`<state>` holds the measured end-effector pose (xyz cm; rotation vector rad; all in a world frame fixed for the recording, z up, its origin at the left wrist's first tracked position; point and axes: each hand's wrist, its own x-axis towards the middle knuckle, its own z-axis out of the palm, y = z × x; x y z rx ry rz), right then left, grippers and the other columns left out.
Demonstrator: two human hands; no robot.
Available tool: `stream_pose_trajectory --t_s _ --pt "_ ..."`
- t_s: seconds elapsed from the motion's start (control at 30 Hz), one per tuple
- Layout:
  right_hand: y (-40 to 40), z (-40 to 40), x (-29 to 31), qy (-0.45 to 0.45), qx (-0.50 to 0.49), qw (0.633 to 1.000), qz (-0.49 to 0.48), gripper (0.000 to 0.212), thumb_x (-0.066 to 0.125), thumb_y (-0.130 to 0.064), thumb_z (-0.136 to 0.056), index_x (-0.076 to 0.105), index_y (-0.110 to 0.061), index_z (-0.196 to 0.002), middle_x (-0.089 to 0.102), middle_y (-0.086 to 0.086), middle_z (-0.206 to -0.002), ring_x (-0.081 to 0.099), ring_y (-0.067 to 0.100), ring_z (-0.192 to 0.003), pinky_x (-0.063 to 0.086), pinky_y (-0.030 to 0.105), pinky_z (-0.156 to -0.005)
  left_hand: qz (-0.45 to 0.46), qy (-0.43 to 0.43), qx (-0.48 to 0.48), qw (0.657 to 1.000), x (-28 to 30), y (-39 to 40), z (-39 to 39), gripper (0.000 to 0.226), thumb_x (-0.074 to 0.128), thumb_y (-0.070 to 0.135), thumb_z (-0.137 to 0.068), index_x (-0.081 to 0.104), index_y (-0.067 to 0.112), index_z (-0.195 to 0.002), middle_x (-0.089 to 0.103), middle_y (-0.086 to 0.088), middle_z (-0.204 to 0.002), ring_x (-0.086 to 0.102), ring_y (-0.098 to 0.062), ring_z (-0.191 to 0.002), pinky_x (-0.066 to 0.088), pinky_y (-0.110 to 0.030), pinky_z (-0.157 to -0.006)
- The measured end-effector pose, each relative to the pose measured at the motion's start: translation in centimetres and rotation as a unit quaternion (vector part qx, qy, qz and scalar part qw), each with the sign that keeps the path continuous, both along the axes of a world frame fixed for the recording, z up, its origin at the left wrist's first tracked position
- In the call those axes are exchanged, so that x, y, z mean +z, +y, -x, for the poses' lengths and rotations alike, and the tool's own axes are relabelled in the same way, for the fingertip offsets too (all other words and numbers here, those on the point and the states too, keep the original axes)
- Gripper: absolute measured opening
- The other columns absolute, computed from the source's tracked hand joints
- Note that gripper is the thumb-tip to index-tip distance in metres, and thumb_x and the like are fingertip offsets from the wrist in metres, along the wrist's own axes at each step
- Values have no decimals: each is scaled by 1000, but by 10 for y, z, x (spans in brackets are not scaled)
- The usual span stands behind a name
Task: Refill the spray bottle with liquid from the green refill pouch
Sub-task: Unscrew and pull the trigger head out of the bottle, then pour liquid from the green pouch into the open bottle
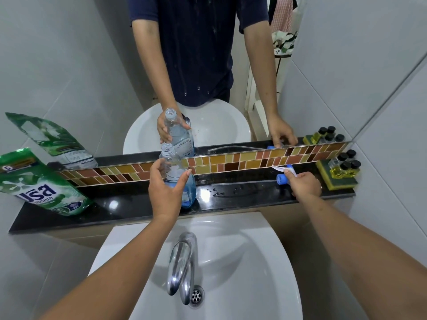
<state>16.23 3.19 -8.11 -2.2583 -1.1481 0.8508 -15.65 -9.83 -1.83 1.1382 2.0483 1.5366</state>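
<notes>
A clear spray bottle stands upright on the black ledge, its neck uncapped and a little blue liquid in its base. My left hand wraps around its middle. My right hand rests on the ledge to the right, holding the blue-and-white spray head, whose thin dip tube lies flat along the ledge toward the bottle. The green refill pouch leans against the wall at the ledge's far left, away from both hands.
A white sink with a chrome tap lies below the ledge. Small yellow bottles with black caps sit on a sponge at the ledge's right end. A mirror above reflects the scene. Water drops dot the ledge.
</notes>
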Motion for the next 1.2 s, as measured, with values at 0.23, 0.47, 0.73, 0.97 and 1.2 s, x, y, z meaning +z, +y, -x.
stream_pose_trajectory --t_s 0.23,0.47,0.73,0.97,1.2 --pt "18 -17 -37 -8 -9 1000 15 77 47 -86 -65 69 -16 -86 70 11 -89 67 31 -79 58 44 -73 -21 -14 18 1000 -1 1 -4 66 81 32 -80 46 17 -134 57 -4 -128 54 -18 -119 41 0 -86" --pt "-4 -5 4 -7 -13 1000 6 65 52 -67 -88 68 -7 -107 62 16 -117 59 33 -103 44 37 -78 -26 -27 11 999 0 1 -7 65 84 30 -77 47 16 -128 56 -4 -124 54 -19 -117 44 -6 -89" --pt "-30 14 33 -92 17 995 -38 49 54 -44 -98 53 -8 -131 44 15 -133 60 32 -93 48 40 -80 7 -22 -32 999 7 -10 6 68 87 33 -71 48 21 -125 59 3 -120 57 -12 -110 51 -12 -84" --pt "-55 75 59 -72 139 985 -70 41 55 -40 -98 58 -10 -127 48 12 -134 60 34 -105 46 39 -87 35 -12 -67 997 12 -17 18 61 85 27 -75 54 22 -128 63 5 -122 57 -5 -108 43 -1 -74" --pt "-78 133 77 -48 242 965 -94 36 58 -38 -97 60 -14 -124 51 5 -129 59 22 -101 50 38 -87 71 24 -93 993 17 -25 33 60 80 30 -82 51 24 -135 59 7 -128 52 -3 -110 41 -3 -66"
